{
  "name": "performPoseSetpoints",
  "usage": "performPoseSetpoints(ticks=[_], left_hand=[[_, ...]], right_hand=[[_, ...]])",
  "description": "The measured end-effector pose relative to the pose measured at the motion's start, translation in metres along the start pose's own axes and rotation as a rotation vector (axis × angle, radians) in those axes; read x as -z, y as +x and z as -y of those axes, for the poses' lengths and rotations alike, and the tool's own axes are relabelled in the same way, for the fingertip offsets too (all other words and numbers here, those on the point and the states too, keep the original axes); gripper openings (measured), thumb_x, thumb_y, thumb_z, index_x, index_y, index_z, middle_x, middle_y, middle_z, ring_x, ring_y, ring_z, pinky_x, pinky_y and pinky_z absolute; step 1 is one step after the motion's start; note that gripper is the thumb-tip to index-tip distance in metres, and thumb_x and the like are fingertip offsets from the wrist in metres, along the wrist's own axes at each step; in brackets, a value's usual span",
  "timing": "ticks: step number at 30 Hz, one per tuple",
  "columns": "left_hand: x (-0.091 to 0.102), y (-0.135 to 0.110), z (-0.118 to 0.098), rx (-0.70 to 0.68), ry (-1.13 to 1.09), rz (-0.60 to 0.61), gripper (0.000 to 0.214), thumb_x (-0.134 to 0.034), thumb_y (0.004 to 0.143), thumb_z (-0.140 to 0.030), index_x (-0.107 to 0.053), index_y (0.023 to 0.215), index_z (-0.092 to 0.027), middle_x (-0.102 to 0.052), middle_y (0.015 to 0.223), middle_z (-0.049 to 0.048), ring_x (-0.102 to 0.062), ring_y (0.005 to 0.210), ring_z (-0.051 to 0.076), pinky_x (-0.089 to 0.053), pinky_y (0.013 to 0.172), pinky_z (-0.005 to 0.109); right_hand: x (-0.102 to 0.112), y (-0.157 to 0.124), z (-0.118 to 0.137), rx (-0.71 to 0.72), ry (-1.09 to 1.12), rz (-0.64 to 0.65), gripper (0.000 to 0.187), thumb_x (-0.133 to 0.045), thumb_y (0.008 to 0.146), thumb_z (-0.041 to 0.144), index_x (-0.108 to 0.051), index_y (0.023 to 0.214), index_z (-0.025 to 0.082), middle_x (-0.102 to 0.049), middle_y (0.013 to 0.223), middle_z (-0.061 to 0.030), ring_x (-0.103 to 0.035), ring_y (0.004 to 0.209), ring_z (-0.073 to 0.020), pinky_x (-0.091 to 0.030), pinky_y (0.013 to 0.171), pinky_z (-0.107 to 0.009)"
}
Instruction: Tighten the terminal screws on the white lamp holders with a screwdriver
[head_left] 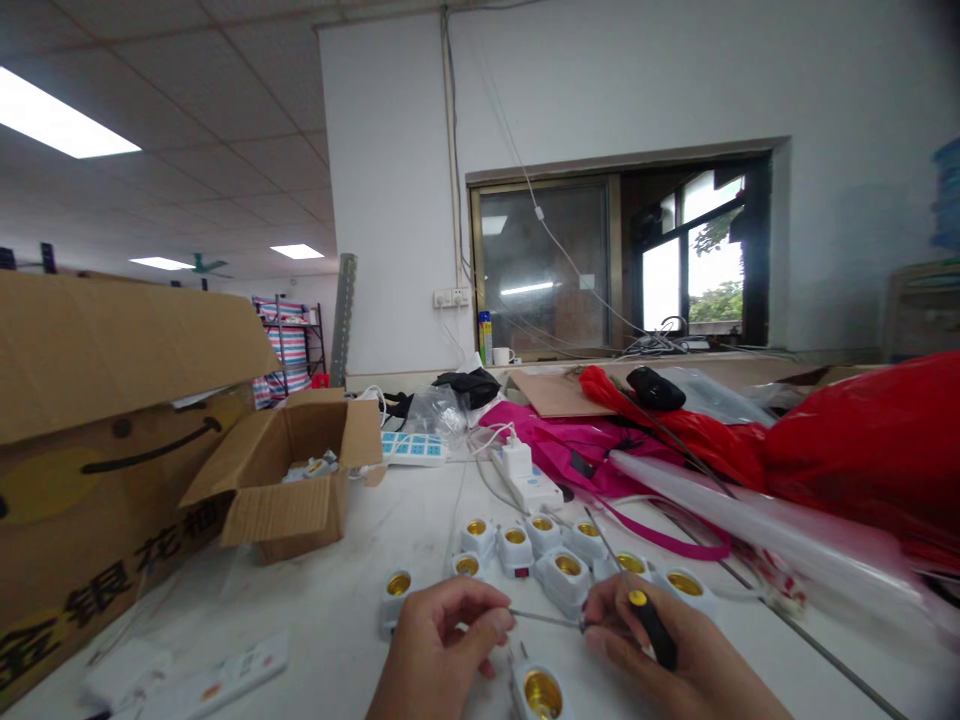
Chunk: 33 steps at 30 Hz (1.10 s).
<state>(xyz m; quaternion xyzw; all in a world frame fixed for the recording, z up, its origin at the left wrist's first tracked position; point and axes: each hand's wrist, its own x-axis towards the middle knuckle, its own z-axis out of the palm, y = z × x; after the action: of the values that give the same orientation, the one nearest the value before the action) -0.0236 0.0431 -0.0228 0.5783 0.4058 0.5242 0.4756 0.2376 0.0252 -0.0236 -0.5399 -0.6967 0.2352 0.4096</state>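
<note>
**A:** What are the hands doing?

**B:** Both are closed on one tool. The right hand [675, 655] is wrapped round the grip of a black-handled, yellow-capped steel screwdriver [651, 625]. The left hand [442, 650] pinches thumb and fingers at the tip of its shaft, and whatever sits between those fingertips is hidden. The tool lies level between the hands, just above the white table [337, 620].

**A:** How far along is the work?

**B:** I'd judge it somewhere mid-run, with the tool being readied rather than applied. The blade is not on any of the white plastic lamp sockets with brass-lined mouths [568, 570]. They all look alike, so I can't tell which are finished and which are not.

**A:** Counts?

**B:** One screwdriver. Ten sockets as far as I can count: the nearest socket [541, 692] sits at the bottom edge between the hands, and nine stand in a loose cluster just beyond the knuckles.

**A:** And farther out?

**B:** I can make out two white power strips, a flat strip [225, 680] near the left edge and a plugged strip [529, 482] at mid-table. There are two cardboard boxes, a small open box [300, 490] holding white parts and a large printed box [97, 450] beside it. Behind them lie one pink bag [570, 445], one red plastic bag [862, 440] and one long clear plastic tube [750, 530], with a dark-framed window [622, 260] in the wall beyond.
</note>
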Motion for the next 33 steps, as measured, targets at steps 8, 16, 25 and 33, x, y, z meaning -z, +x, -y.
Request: performPoseSetpoints(ticks=[8,16,25,33], left_hand=[[0.0019,0.0009,0.0036,0.014,0.015,0.009,0.038,-0.096,0.074,-0.047,-0.087,0.089,-0.013,-0.080,0.078,0.0090,-0.071,0.073,0.021,-0.054,0.060,0.025],[0.0004,-0.0016,-0.0006,0.019,0.010,-0.006,0.035,-0.094,0.074,-0.044,-0.087,0.088,-0.013,-0.081,0.079,0.0092,-0.071,0.075,0.021,-0.053,0.061,0.025],[0.0001,-0.0017,-0.0021,0.023,0.018,0.006,0.035,-0.094,0.074,-0.045,-0.087,0.088,-0.013,-0.080,0.078,0.0087,-0.071,0.075,0.021,-0.053,0.061,0.025],[0.0019,-0.0010,0.0036,0.002,0.063,0.005,0.034,-0.092,0.076,-0.045,-0.087,0.091,-0.015,-0.077,0.079,0.0062,-0.063,0.067,0.016,-0.054,0.060,0.024]], right_hand=[[-0.0048,-0.0010,-0.0025,0.016,-0.015,-0.066,0.034,-0.069,0.090,0.055,-0.075,0.091,0.022,-0.068,0.084,-0.0019,-0.060,0.079,-0.0229,-0.046,0.073,-0.033],[0.0007,0.0010,-0.0043,0.016,-0.035,0.001,0.031,-0.070,0.091,0.053,-0.075,0.093,0.022,-0.070,0.086,-0.0026,-0.063,0.083,-0.0245,-0.048,0.076,-0.033],[-0.0032,-0.0009,-0.0045,0.014,-0.028,0.006,0.033,-0.066,0.095,0.053,-0.075,0.095,0.022,-0.070,0.088,-0.0023,-0.063,0.083,-0.0241,-0.048,0.076,-0.034],[-0.0019,-0.0018,-0.0023,-0.001,-0.010,0.029,0.033,-0.069,0.093,0.054,-0.075,0.095,0.022,-0.073,0.090,-0.0034,-0.065,0.086,-0.0261,-0.049,0.078,-0.035]])
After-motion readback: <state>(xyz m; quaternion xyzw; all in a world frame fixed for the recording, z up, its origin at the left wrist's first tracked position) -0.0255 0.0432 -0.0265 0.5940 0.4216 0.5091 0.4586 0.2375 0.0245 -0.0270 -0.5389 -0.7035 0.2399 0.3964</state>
